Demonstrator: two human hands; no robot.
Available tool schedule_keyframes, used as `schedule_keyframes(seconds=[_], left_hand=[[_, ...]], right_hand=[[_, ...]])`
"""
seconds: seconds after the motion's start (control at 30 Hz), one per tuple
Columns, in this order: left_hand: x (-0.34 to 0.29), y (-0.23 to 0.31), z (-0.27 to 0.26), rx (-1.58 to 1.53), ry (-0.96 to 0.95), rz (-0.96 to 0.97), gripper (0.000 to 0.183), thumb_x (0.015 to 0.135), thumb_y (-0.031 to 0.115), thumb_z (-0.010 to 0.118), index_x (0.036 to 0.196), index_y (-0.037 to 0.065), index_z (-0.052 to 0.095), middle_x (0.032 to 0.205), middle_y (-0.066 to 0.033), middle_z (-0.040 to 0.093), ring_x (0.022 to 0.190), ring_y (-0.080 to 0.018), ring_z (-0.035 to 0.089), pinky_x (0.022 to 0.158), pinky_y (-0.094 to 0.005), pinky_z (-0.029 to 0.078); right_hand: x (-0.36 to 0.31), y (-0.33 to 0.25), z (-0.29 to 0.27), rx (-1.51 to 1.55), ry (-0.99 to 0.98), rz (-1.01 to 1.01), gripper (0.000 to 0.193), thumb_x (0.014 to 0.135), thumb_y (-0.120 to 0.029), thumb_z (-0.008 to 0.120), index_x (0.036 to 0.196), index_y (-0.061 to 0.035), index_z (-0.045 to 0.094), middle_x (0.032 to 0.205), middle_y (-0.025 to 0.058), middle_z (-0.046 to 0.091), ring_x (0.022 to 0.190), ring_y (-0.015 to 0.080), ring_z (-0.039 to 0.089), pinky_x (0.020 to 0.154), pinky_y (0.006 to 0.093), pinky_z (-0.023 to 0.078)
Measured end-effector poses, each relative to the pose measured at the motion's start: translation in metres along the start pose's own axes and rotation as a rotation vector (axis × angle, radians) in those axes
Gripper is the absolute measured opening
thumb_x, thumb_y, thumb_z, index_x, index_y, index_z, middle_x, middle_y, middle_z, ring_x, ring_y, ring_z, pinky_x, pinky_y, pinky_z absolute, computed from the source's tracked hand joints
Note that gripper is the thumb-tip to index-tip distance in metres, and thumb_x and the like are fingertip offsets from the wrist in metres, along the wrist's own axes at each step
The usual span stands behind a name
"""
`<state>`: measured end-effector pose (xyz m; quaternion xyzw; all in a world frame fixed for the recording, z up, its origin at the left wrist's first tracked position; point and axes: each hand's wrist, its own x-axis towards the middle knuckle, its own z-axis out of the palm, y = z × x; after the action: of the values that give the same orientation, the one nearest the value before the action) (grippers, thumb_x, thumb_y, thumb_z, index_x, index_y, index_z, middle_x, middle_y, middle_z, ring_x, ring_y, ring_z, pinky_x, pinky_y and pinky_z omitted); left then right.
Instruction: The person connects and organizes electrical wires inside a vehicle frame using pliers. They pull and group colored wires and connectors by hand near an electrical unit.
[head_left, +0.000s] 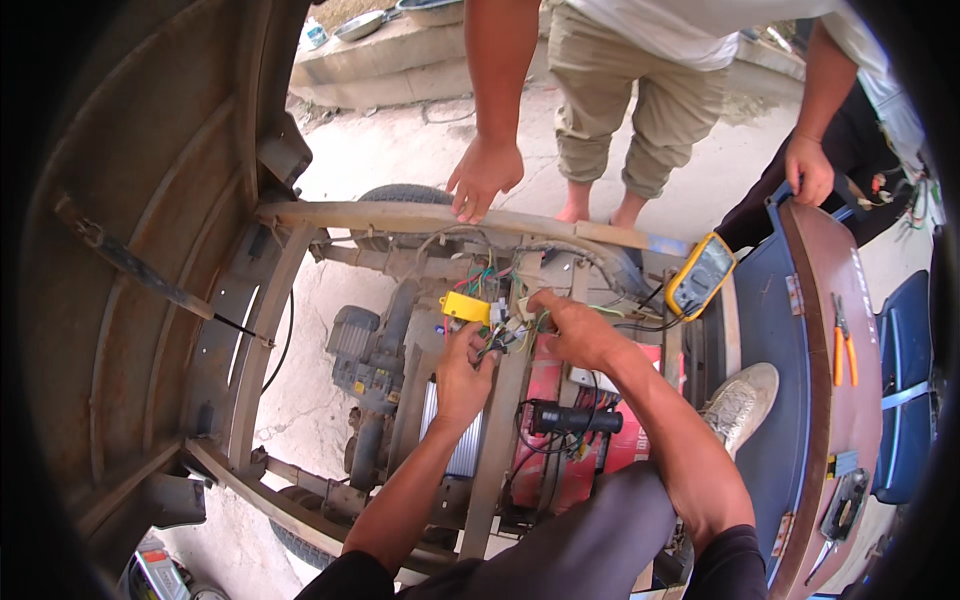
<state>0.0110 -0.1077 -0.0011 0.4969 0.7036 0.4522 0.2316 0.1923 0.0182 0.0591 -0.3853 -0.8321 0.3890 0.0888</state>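
Hands in view number four: the person's own two over the vehicle frame (500, 420), plus two belonging to bystanders, one hand (484, 175) resting on the upper frame rail. One wire bundle (505, 335) sits between the person's hands. Left hand (462, 372) is closed narrowly on the wires just below one yellow connector block (465, 307); right hand (575, 330) pinches the same bundle with its fingertips. One yellow multimeter (700, 275) lies to the right, and one orange-handled pair of pliers (844, 345) well apart.
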Motion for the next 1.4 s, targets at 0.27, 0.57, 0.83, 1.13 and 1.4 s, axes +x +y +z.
schedule_keyframes(seconds=[0.27,0.57,0.83,1.13,1.4], left_hand=[[0.001,-0.007,0.003,0.007,0.022,-0.017,0.044,0.083,-0.003,0.067,0.125,0.001,0.056,0.088,-0.0095,0.061,0.069,-0.0186,0.057,0.066,-0.0328,0.051],[-0.002,-0.010,0.003,-0.046,0.039,-0.041,0.036,0.086,-0.008,0.063,0.120,-0.001,0.057,0.084,-0.0013,0.059,0.069,-0.0067,0.053,0.061,-0.0226,0.046],[-0.001,-0.002,0.003,-0.070,0.036,-0.075,0.034,0.087,-0.008,0.063,0.119,-0.001,0.056,0.084,-0.0018,0.059,0.070,-0.0070,0.054,0.061,-0.0227,0.046],[0.002,0.001,0.001,0.046,0.097,0.107,0.014,0.081,-0.006,0.069,0.094,-0.001,0.066,0.081,-0.0046,0.055,0.063,-0.0116,0.052,0.059,-0.0269,0.046],[0.002,-0.001,0.005,0.088,0.105,0.084,0.014,0.082,-0.003,0.070,0.096,-0.003,0.066,0.084,-0.0090,0.059,0.063,-0.0156,0.058,0.056,-0.0302,0.047]], right_hand=[[0.011,0.009,0.016,0.157,0.037,-0.051,0.019,0.080,-0.004,0.067,0.099,-0.0029,0.067,0.098,0.0157,0.065,0.089,0.0325,0.065,0.079,0.0402,0.052],[0.005,0.015,0.018,0.355,0.103,0.034,0.017,0.084,-0.005,0.066,0.101,-0.0014,0.067,0.088,0.0123,0.066,0.080,0.0229,0.063,0.075,0.0347,0.051],[0.001,0.022,0.015,0.442,0.093,0.135,0.015,0.087,-0.005,0.065,0.101,-0.0018,0.067,0.076,0.0054,0.062,0.072,0.0134,0.055,0.069,0.0305,0.048],[0.003,0.025,0.015,0.455,0.053,0.139,0.018,0.087,-0.007,0.067,0.105,-0.0020,0.070,0.080,0.0042,0.064,0.074,0.0119,0.055,0.070,0.0296,0.048],[0.008,0.023,0.025,0.496,0.113,0.042,0.021,0.086,-0.011,0.072,0.104,-0.0005,0.072,0.078,0.0065,0.065,0.072,0.0124,0.057,0.069,0.0303,0.049]])
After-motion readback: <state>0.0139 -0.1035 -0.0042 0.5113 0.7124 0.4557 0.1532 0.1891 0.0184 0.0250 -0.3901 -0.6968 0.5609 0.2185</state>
